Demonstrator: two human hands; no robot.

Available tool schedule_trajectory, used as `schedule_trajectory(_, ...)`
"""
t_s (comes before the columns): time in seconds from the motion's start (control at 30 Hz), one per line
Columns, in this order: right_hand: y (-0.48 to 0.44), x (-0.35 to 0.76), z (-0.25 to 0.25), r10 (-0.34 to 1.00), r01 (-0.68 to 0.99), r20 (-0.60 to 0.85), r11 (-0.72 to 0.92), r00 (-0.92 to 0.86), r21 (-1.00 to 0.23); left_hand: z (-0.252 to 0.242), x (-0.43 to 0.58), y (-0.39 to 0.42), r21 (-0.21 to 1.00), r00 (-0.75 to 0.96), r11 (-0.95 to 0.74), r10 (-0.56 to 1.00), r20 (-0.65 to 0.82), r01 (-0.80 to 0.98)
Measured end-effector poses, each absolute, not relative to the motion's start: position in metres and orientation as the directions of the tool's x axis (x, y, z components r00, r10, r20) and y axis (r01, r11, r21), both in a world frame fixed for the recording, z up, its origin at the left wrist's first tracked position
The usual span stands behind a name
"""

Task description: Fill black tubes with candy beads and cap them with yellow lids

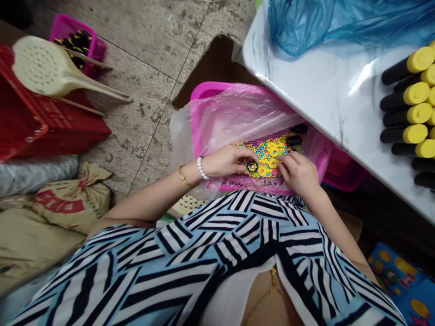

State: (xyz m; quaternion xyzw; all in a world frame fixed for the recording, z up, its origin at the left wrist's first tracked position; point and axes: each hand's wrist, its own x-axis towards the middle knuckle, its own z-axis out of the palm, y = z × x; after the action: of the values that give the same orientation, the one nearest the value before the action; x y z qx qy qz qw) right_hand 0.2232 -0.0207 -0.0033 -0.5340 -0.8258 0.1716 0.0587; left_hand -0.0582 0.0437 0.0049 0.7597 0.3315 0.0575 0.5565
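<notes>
My left hand (231,160) is closed around a small black tube (252,167), its round opening facing up with colored beads showing inside. Beside it, my right hand (299,171) has its fingers pinched together low over the beads; what they hold, if anything, is hidden. Under both hands lie many small multicolored beads (249,147) and several yellow ring-shaped caps (272,148). They sit in a pink basket (200,97) lined with a clear plastic bag (231,108). More black tubes (295,139) rest at the basket's right side.
A white marble-patterned table (326,86) juts in at right, bearing rows of yellow-capped black tubes (416,93) and a blue plastic bag (306,27). At left stand a red crate (68,127) with a cream strainer ladle (41,65), a small pink basket (97,54) and tied sacks (81,190).
</notes>
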Motion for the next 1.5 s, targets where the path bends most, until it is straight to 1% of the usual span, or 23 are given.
schedule_trajectory(0.1,-0.019,0.207,-0.001,0.784,0.797,-0.239,0.463,-0.572,-0.388,0.004,-0.056,0.043,0.875,0.772,-0.181,0.572,-0.277,0.448)
schedule_trajectory(0.17,-0.015,0.197,-0.003,0.719,0.769,-0.305,0.498,-0.625,-0.401,0.002,-0.056,0.043,0.876,0.776,-0.207,0.579,-0.249,0.435)
schedule_trajectory(0.23,-0.011,0.193,-0.008,0.702,0.761,-0.322,0.497,-0.635,-0.416,0.001,-0.055,0.044,0.855,0.756,-0.27,0.625,-0.194,0.443)
schedule_trajectory(0.3,-0.008,0.192,-0.014,0.717,0.734,-0.277,0.461,-0.639,-0.499,0.001,-0.055,0.043,0.812,0.73,-0.338,0.667,-0.151,0.476)
schedule_trajectory(0.37,-0.008,0.193,-0.02,0.805,0.677,-0.203,0.3,-0.558,-0.672,0.001,-0.054,0.041,0.785,0.733,-0.371,0.663,-0.15,0.496)
schedule_trajectory(0.4,-0.009,0.193,-0.022,0.86,0.607,-0.206,0.143,-0.468,-0.782,0.002,-0.053,0.039,0.778,0.738,-0.38,0.658,-0.153,0.5)
schedule_trajectory(0.43,-0.011,0.191,-0.024,0.895,0.486,-0.259,-0.055,-0.363,-0.872,0.002,-0.052,0.037,0.77,0.738,-0.39,0.657,-0.152,0.505)
schedule_trajectory(0.47,-0.012,0.189,-0.025,0.893,0.325,-0.356,-0.262,-0.274,-0.909,0.002,-0.051,0.036,0.757,0.733,-0.402,0.664,-0.145,0.514)
schedule_trajectory(0.5,-0.013,0.186,-0.025,0.856,0.152,-0.467,-0.443,-0.221,-0.884,0.003,-0.049,0.034,0.74,0.726,-0.419,0.674,-0.135,0.527)
schedule_trajectory(0.53,-0.013,0.183,-0.025,0.801,-0.002,-0.56,-0.574,-0.212,-0.819,0.003,-0.047,0.033,0.72,0.72,-0.437,0.683,-0.123,0.539)
schedule_trajectory(0.57,-0.013,0.179,-0.025,0.75,-0.121,-0.622,-0.655,-0.226,-0.746,0.003,-0.046,0.032,0.699,0.717,-0.458,0.688,-0.112,0.549)
schedule_trajectory(0.6,-0.013,0.176,-0.025,0.714,-0.199,-0.656,-0.699,-0.244,-0.686,0.002,-0.045,0.031,0.68,0.721,-0.48,0.685,-0.105,0.555)
schedule_trajectory(0.67,-0.012,0.17,-0.025,0.677,-0.271,-0.688,-0.735,-0.261,-0.621,0.001,-0.043,0.03,0.644,0.733,-0.518,0.673,-0.099,0.562)
schedule_trajectory(0.8,-0.01,0.166,-0.026,0.662,-0.257,-0.701,-0.749,-0.265,-0.61,-0.001,-0.046,0.028,0.637,0.727,-0.522,0.68,-0.09,0.567)
schedule_trajectory(0.9,-0.01,0.169,-0.021,0.725,-0.16,-0.635,-0.683,-0.268,-0.713,-0.002,-0.05,0.029,0.703,0.714,-0.463,0.694,-0.093,0.541)
schedule_trajectory(0.97,-0.01,0.175,-0.013,0.795,0.008,-0.54,-0.56,-0.278,-0.828,-0.002,-0.052,0.031,0.753,0.714,-0.413,0.692,-0.106,0.512)
schedule_trajectory(1.03,-0.012,0.185,-0.003,0.862,0.221,-0.43,-0.38,-0.269,-0.898,0.0,-0.053,0.033,0.798,0.714,-0.36,0.69,-0.122,0.484)
schedule_trajectory(1.13,-0.014,0.203,0.013,0.934,0.436,-0.29,-0.178,-0.207,-0.882,0.005,-0.056,0.037,0.86,0.701,-0.269,0.701,-0.134,0.434)
schedule_trajectory(1.17,-0.014,0.209,0.017,0.947,0.449,-0.263,-0.158,-0.182,-0.879,0.007,-0.056,0.039,0.882,0.7,-0.237,0.702,-0.133,0.406)
schedule_trajectory(1.23,-0.013,0.217,0.021,0.954,0.39,-0.259,-0.184,-0.151,-0.902,0.01,-0.057,0.042,0.927,0.708,-0.168,0.694,-0.13,0.335)
schedule_trajectory(1.37,-0.012,0.22,0.016,0.927,0.228,-0.356,-0.323,-0.12,-0.918,0.012,-0.057,0.044,0.98,0.731,-0.007,0.668,-0.141,0.197)
schedule_trajectory(1.43,-0.012,0.219,0.012,0.915,0.2,-0.388,-0.362,-0.108,-0.91,0.009,-0.056,0.042,0.981,0.715,0.031,0.681,-0.16,0.19)
schedule_trajectory(1.5,-0.012,0.22,0.012,0.912,0.173,-0.4,-0.381,-0.095,-0.908,0.005,-0.054,0.038,0.97,0.687,0.034,0.7,-0.194,0.24)
